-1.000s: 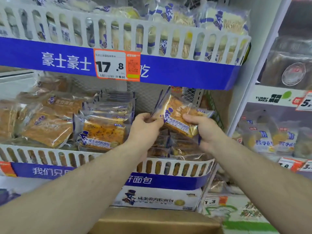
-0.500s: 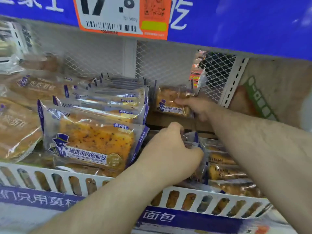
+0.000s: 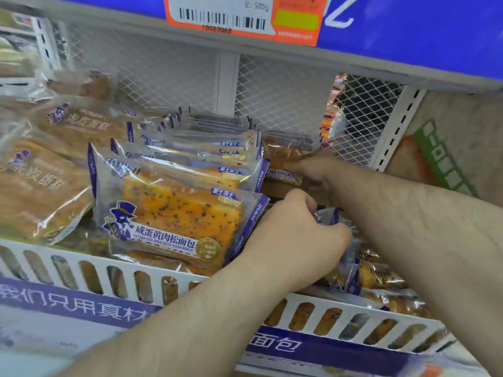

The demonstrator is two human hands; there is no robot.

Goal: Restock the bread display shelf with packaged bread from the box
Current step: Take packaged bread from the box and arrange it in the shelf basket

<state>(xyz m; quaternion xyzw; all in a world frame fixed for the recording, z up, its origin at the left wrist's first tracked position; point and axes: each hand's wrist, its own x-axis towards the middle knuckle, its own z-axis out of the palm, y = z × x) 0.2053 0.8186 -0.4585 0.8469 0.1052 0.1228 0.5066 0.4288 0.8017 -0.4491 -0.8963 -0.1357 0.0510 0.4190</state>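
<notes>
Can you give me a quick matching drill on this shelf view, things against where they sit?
Things:
1. right hand
2. left hand
3. price tag
4. front packet with the top-hat logo

Places:
A. on the blue strip above the shelf
B. leaning at the front, left of both hands
C. at the back, holding a bread packet by the mesh
D. lower down, gripping a packet edge near the white rail

Pairs: 1-C, 2-D, 3-A, 4-B
</notes>
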